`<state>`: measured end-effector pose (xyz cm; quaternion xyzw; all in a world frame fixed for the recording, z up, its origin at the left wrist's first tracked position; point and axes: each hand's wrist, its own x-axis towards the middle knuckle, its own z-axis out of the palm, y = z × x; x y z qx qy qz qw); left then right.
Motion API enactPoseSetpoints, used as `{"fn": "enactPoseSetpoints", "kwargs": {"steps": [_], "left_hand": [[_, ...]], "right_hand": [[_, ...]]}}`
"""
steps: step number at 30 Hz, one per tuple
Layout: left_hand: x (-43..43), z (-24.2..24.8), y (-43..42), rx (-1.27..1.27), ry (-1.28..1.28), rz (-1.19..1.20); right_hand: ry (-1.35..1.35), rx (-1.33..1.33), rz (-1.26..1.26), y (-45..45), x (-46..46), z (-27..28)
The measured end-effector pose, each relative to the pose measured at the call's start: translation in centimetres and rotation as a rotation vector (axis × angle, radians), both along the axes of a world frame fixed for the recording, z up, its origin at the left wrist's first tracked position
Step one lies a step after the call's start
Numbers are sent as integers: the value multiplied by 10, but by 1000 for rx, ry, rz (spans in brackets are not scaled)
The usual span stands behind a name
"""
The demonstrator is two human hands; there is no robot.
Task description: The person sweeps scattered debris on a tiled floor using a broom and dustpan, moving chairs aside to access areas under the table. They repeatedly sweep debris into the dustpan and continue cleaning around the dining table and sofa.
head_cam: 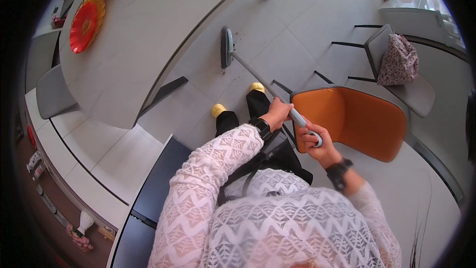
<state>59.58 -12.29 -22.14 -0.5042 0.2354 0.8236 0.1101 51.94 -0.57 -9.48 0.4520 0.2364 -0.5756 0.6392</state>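
Note:
Both of my hands hold the grey handle of a broom point(253, 71). My left hand point(277, 113) grips it lower down, while my right hand point(316, 139) is closed around its top end, near the looped tip. The broom head point(227, 47), grey with dark bristles, rests on the tiled floor beyond my feet. Small brown crumbs point(241, 80) lie scattered on the tiles on both sides of the head and near it.
A large pale table point(148, 41) with red and gold dishes point(83, 26) stands at the left. An orange chair point(349, 119) is close to my right hand. Farther right, a grey chair point(412, 93) bears a patterned cloth bag point(399, 61). Dark table legs point(165, 93) reach the floor.

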Motion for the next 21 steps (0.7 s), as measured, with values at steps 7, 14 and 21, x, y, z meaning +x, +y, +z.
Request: {"fn": "enactPoseSetpoints", "kwargs": {"steps": [7,14,21], "left_hand": [[73,74,-4,116,126,28],[164,83,-8,352,89,97],[154,25,34,276,-9,68]], "right_hand": [[142,-34,244,13,54,58],[222,-4,483,-1,130,81],[315,188,711,-7,132,59]]}}
